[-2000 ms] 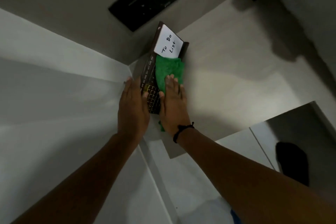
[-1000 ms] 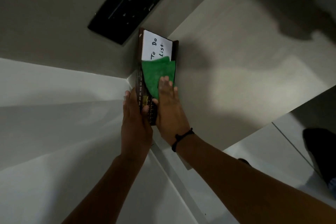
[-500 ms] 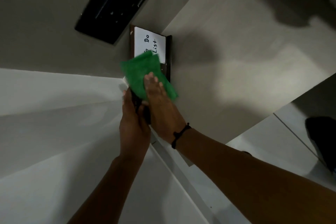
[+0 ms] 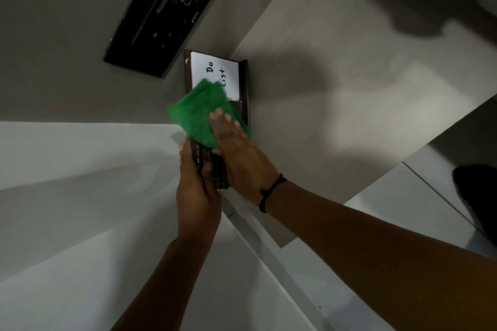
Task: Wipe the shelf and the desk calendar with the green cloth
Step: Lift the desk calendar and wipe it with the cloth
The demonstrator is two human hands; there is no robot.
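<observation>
From the head view I judge the calendar step is in hand: the desk calendar [image 4: 218,105] stands on the pale shelf [image 4: 349,115], close to the wall, just below the black panel [image 4: 166,11] mounted there. The green cloth [image 4: 200,113] lies against the calendar's face, covering its middle and the lower edge of the white to-do card [image 4: 215,72]. My right hand [image 4: 239,153] lies flat and open on the cloth, fingers spread, pressing it to the calendar; a black wristband [image 4: 270,192] sits at that wrist. My left hand [image 4: 197,183] is closed around the calendar's near end, thumb across the front, steadying it. Both forearms reach up and forward to the calendar. Next, I think, the cloth must sweep over the card above it while the left hand braces firmly; after that the shelf beside the calendar needs wiping.
</observation>
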